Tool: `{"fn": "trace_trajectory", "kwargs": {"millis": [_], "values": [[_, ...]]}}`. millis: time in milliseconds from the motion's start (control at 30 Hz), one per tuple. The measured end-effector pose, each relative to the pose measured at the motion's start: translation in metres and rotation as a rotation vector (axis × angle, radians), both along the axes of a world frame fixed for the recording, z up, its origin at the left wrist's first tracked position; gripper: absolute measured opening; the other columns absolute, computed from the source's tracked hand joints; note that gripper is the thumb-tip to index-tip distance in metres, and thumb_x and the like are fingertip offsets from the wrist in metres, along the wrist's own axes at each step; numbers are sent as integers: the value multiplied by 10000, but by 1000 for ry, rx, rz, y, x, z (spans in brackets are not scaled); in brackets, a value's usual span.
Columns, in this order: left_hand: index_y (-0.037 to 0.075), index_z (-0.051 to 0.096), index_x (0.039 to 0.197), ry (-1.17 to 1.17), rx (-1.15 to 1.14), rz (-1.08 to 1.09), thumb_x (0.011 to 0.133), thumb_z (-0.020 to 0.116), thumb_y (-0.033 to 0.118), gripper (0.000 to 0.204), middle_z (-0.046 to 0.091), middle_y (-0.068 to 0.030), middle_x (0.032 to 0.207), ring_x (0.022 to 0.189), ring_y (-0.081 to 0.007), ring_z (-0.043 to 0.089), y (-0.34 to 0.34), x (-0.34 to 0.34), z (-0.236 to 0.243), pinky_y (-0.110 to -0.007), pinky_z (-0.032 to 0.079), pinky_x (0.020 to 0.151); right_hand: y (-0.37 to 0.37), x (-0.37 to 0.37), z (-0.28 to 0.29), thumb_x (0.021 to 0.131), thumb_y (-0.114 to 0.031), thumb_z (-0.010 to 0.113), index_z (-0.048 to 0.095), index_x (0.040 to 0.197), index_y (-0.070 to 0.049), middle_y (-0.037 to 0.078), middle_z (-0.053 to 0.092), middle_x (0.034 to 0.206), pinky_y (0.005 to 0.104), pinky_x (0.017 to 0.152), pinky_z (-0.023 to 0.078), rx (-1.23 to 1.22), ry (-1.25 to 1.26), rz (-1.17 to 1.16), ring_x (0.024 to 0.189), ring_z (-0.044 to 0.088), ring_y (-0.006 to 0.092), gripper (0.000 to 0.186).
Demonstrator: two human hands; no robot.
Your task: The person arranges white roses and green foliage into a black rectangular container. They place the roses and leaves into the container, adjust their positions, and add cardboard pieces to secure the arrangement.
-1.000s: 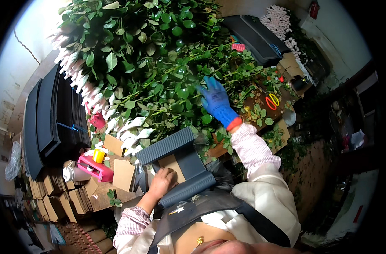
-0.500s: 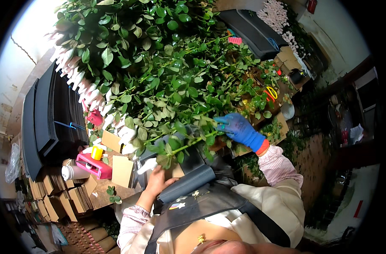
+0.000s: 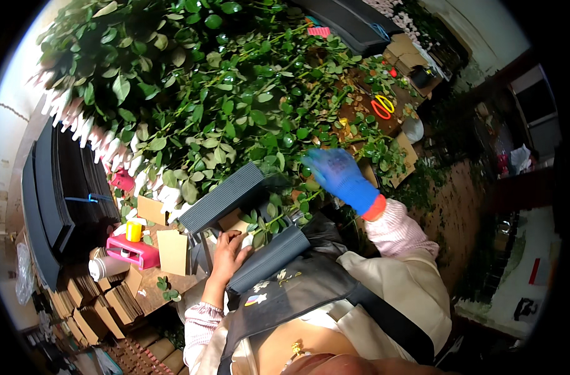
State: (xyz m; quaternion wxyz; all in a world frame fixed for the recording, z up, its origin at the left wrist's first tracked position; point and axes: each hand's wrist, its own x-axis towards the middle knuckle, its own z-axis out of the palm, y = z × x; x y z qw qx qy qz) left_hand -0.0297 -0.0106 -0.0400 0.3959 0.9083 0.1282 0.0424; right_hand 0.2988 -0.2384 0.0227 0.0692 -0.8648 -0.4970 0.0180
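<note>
One leafy cut stem lies in the trough of a dark corrugated sheet. Left hand, bare: fingers loosely parted at the stem's head end — grip cannot be told. Right hand, blue-gloved: fingers extended beside the foliage pile, apparently empty, though blurred. Step in hand, as judged: loading stems into the sheet. Next move calls for a clean single-stem pick — without snagging neighbouring leaves.
</note>
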Motion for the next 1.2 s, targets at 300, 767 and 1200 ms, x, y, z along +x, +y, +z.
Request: {"fn": "trace_trajectory", "kwargs": {"millis": [300,767,1200], "values": [[64,758,1051,53,-10,-131,776,844,234,335,563,-178,1220,1140,-364,547,10,-1,3,-473,430,1031,59,40,-64,831,-184,691,704,1151,-130,100,654,1225,432,945,516,2,118,54,1058,640,314,325],[20,544,1372,-46,18,72,728,904,300,789,578,-235,1363,1226,-444,556,4,-8,-2,-460,473,1024,-25,28,-23,826,-56,623,691,1218,-275,-6,691,1189,420,1006,484,193,48,320,1089,623,279,454],[10,490,1367,-114,-675,349,768,892,195,745,670,-160,1240,1158,-301,648,6,-18,-27,-393,490,1021,-19,14,-53,807,-47,648,683,1173,-173,14,654,1289,457,1098,442,336,174,224,1233,577,315,389]]}}
